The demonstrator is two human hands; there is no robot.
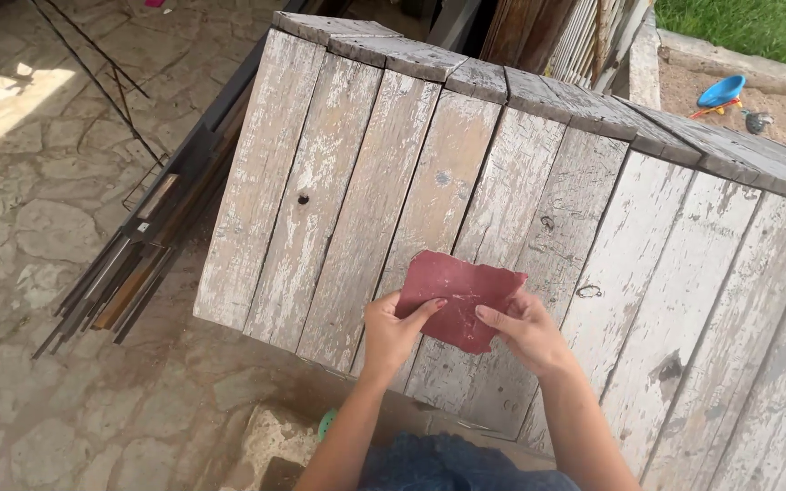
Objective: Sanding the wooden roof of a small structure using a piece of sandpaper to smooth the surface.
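Both my hands hold a torn, reddish-brown sheet of sandpaper [459, 293] in front of a weathered wooden panel [375, 182] made of grey planks with flaking white paint. My left hand [391, 335] pinches the sheet's lower left edge, thumb on top. My right hand [528, 333] grips its lower right edge. The sheet hangs just over the planks; whether it touches them I cannot tell.
A bundle of dark metal rods and bars [134, 273] leans at the panel's left side on a stone-paved floor [38, 182]. At the top right lie a sandy patch with a blue toy [721, 91] and a strip of grass [757, 23].
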